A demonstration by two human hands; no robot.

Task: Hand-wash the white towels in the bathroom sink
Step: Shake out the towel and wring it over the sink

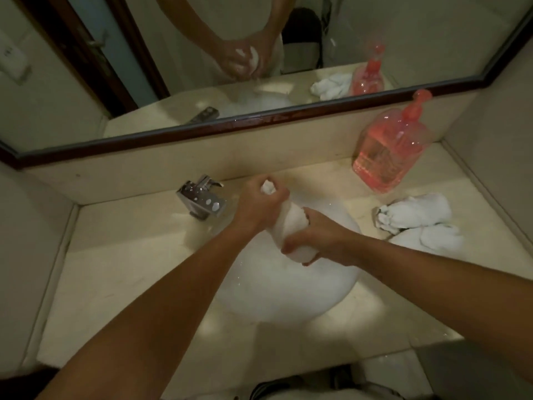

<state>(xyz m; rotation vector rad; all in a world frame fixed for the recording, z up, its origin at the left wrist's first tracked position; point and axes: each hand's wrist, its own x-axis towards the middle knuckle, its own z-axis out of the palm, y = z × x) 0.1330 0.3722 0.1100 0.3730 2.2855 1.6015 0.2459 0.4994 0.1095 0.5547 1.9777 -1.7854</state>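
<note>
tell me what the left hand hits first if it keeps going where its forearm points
The left hand would probably meet the backsplash below the mirror, between faucet and soap bottle; depth unclear.

**Dim beige vanity nook under a wide mirror**

On my feed I see a pale beige stone countertop [115, 255] boxed in by plain cream walls, a left wall [26, 226] and a right wall [496, 134]. A low backsplash [202, 151] of the same stone runs along the back. Above it hangs a wide mirror [161, 33] in a dark wooden frame [259, 116]. The glass reflects a dark-framed door [115, 44] and a pale switch plate [13, 57]. A chrome faucet [202, 199] stands at the counter's back, and a pink pump bottle [392, 151] stands in the far right corner. The light is dim and warm, with soft bright patches on the stone.
</note>
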